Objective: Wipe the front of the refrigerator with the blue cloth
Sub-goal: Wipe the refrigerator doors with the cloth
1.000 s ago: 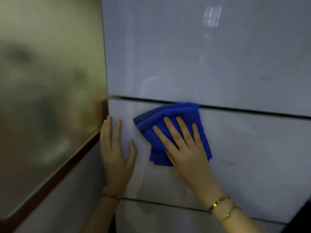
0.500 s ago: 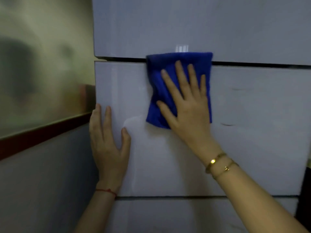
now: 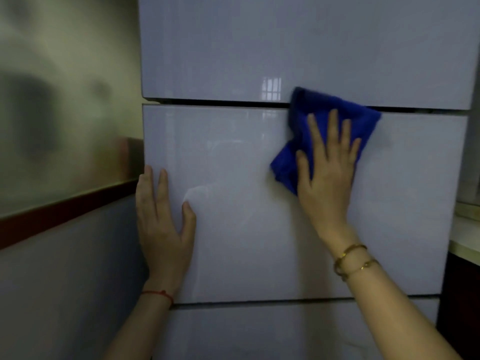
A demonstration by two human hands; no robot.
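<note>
The refrigerator [image 3: 246, 229] fills the view, glossy pale grey, with an upper door, a middle drawer front and a lower one split by dark gaps. A folded blue cloth [image 3: 335, 110] lies flat against the top right of the middle front, its upper edge over the gap. My right hand [image 3: 327, 172] presses the cloth to the surface with fingers spread upward. My left hand [image 3: 161, 224] rests flat and empty on the middle front's left edge, fingers apart.
A blurry glass panel [image 3: 65, 113] with a dark red frame strip [image 3: 65, 214] and a grey wall below stand close on the left. A pale countertop edge [image 3: 465, 242] and dark cabinet sit at the right.
My right hand has slid the blue cloth rightward along the top of the middle front. The left hand has stayed on the left edge. The view has shifted slightly.
</note>
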